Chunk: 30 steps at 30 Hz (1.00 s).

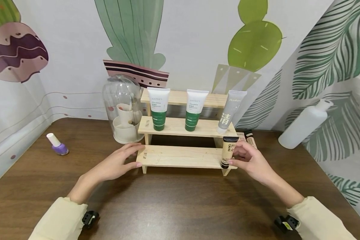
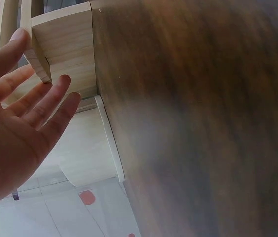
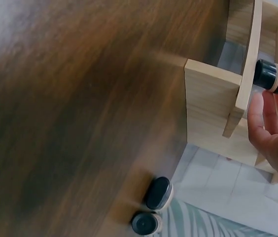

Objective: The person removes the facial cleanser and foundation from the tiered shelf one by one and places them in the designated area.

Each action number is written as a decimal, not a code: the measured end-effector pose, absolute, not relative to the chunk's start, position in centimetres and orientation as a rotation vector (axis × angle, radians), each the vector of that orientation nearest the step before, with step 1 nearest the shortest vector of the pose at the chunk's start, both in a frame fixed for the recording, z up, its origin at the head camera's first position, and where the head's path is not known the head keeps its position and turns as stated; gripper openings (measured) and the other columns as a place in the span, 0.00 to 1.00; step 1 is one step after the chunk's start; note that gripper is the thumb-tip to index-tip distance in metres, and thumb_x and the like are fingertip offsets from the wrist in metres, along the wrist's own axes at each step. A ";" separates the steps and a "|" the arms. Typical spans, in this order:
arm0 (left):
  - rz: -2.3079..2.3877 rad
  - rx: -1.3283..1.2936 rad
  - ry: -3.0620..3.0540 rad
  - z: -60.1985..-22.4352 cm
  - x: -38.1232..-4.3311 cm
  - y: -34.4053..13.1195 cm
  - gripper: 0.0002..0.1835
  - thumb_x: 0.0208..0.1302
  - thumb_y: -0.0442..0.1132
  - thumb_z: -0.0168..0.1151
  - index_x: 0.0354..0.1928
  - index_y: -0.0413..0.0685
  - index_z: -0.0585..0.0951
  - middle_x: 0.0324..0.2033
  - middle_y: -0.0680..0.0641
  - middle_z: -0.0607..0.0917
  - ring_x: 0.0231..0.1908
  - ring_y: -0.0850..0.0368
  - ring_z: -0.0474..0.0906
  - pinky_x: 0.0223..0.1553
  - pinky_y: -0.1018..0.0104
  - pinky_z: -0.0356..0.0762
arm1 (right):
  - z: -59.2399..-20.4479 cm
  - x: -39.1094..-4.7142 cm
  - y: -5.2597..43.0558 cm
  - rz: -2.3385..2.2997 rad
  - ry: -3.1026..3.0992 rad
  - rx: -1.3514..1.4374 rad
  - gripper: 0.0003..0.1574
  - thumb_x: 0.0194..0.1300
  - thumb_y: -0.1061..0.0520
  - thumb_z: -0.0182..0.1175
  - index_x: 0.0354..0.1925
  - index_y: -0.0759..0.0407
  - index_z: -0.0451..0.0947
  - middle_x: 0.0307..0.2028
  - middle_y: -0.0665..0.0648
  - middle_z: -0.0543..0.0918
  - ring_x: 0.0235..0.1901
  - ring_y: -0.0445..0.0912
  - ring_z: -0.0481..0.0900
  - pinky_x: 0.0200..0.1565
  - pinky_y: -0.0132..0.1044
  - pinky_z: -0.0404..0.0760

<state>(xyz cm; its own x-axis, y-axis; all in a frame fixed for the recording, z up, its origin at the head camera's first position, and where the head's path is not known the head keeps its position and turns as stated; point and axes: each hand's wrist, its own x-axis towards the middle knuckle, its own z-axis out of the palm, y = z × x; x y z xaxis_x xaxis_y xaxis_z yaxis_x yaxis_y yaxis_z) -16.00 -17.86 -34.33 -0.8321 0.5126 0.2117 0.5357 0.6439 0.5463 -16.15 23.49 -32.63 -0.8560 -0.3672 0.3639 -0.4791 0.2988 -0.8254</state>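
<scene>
A three-tier wooden stand (image 1: 180, 156) is on the table. My left hand (image 1: 117, 163) is at the left end of its lowest shelf, thumb at the front corner and the other fingers spread loosely along the end. At the right end of that shelf, my right hand (image 1: 253, 165) pinches a small beige tube (image 1: 227, 151), upright with its black cap (image 3: 265, 74) down against the board. On the middle shelf, two white-and-green tubes (image 1: 158, 108) (image 1: 195, 110) and a grey tube (image 1: 231, 111) stand cap down; the grey one leans right.
Left of the stand is a clear dome (image 1: 109, 100) over cream round containers (image 1: 126, 125). Purple nail polish (image 1: 60, 148) lies at far left. Behind the right hand are black-capped tubes (image 3: 158, 192). A white bottle (image 1: 303, 125) is tilted against the patterned cloth at right.
</scene>
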 end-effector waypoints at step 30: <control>-0.963 -0.921 -2.799 -34.5 -16.2 -17.9 0.29 0.59 0.39 0.62 0.61 0.37 0.66 0.58 0.36 0.67 0.46 0.45 0.75 0.49 0.48 0.69 | -32.3 -16.6 32.6 1.798 -2.368 0.666 0.26 0.55 0.79 0.54 0.49 0.61 0.67 0.34 0.51 0.81 0.33 0.40 0.79 0.28 0.34 0.79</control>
